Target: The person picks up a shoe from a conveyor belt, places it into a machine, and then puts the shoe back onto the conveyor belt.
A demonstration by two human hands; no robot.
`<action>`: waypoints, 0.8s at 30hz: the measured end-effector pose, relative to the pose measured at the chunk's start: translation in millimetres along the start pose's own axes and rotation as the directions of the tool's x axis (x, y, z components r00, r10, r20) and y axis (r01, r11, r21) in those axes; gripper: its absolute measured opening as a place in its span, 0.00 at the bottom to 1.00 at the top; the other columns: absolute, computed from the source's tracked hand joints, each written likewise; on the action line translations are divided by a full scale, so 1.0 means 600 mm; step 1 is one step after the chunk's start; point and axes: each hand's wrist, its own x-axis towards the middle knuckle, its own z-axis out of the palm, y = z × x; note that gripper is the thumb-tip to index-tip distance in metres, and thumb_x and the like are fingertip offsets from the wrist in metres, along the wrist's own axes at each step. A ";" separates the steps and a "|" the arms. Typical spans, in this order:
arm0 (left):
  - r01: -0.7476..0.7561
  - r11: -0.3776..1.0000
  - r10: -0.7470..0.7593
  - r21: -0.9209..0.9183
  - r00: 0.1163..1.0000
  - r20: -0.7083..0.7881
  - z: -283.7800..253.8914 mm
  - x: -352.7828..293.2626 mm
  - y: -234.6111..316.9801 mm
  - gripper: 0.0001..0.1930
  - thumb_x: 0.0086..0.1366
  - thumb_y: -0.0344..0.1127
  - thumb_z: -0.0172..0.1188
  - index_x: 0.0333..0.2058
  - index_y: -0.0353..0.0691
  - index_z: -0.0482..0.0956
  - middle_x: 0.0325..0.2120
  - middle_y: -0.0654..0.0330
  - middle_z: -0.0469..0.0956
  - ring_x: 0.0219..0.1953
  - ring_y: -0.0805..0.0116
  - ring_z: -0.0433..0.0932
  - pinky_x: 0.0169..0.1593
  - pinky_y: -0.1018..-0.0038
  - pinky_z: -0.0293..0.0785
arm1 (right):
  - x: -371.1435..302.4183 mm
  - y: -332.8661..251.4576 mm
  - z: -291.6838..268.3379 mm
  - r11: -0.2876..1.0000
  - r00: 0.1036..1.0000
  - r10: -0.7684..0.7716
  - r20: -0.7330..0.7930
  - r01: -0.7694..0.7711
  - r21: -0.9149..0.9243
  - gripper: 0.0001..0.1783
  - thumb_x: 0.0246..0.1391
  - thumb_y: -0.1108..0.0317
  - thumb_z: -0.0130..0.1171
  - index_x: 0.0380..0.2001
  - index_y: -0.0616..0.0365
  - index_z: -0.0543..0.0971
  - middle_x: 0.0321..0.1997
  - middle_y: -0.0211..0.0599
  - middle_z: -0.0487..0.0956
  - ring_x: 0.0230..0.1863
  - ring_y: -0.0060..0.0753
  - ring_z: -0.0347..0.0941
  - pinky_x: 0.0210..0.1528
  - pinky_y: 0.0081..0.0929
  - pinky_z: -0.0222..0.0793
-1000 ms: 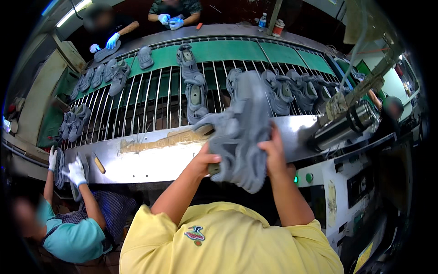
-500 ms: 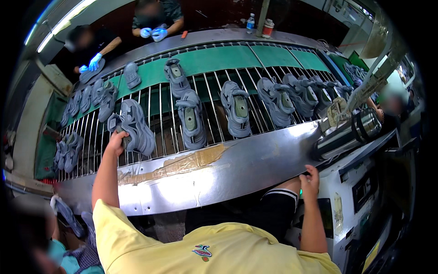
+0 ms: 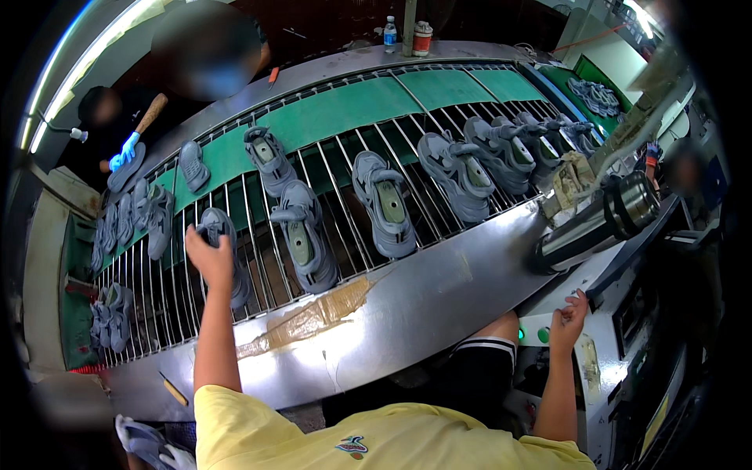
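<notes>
A grey sneaker (image 3: 238, 274) sits upright on the metal-bar conveyor (image 3: 262, 270), partly hidden behind my left hand (image 3: 210, 257). The fingers and thumb of that hand are apart at the shoe's collar, and I see no grip on it. To its right stand more grey sneakers with pale green insoles, the nearest one (image 3: 303, 239) toe away from me. Off to the right, my right hand (image 3: 568, 319) hovers by a white machine (image 3: 540, 319) with round green buttons. Its fingers are loosely bent, with nothing visible in them.
A steel ledge (image 3: 415, 301) with brown tape borders the conveyor. On its right lies a steel thermos (image 3: 599, 223). A yellow-handled tool (image 3: 174, 389) rests at the left end. Across the conveyor, a gloved person's hand (image 3: 125, 153) touches a sole (image 3: 125, 174); another person is beside them.
The sneaker that my left hand held tilted on its side now stands upright, and the hand has loosened from it. My right hand has shifted right. The whole view has swung.
</notes>
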 end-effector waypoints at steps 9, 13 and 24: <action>0.391 0.786 -0.219 -0.479 0.901 0.376 0.366 0.108 0.122 0.56 0.42 0.56 0.71 0.60 0.25 0.52 0.58 0.37 0.58 0.60 0.46 0.59 0.61 0.63 0.56 | 0.014 0.019 0.016 0.966 0.962 0.211 -0.176 -0.177 0.189 0.05 0.48 0.80 0.48 0.29 0.60 0.71 0.24 0.25 0.67 0.24 0.15 0.59 0.27 0.14 0.55; 0.414 0.654 -0.292 -0.633 0.910 0.294 0.420 0.133 0.161 0.44 0.45 0.47 0.69 0.55 0.24 0.60 0.49 0.41 0.69 0.50 0.51 0.70 0.55 0.66 0.64 | 0.018 0.008 0.012 0.970 0.954 0.236 -0.185 -0.219 0.110 0.05 0.47 0.80 0.48 0.28 0.59 0.72 0.21 0.24 0.66 0.21 0.14 0.58 0.25 0.14 0.53; 0.613 -0.630 -0.099 -0.478 0.546 0.832 0.181 0.173 0.045 0.26 0.54 0.41 0.56 0.51 0.38 0.68 0.50 0.54 0.71 0.52 0.55 0.70 0.58 0.56 0.64 | 0.005 0.007 0.040 0.976 0.984 0.099 -0.147 -0.067 0.207 0.07 0.44 0.81 0.51 0.27 0.59 0.74 0.22 0.26 0.70 0.23 0.18 0.65 0.28 0.16 0.61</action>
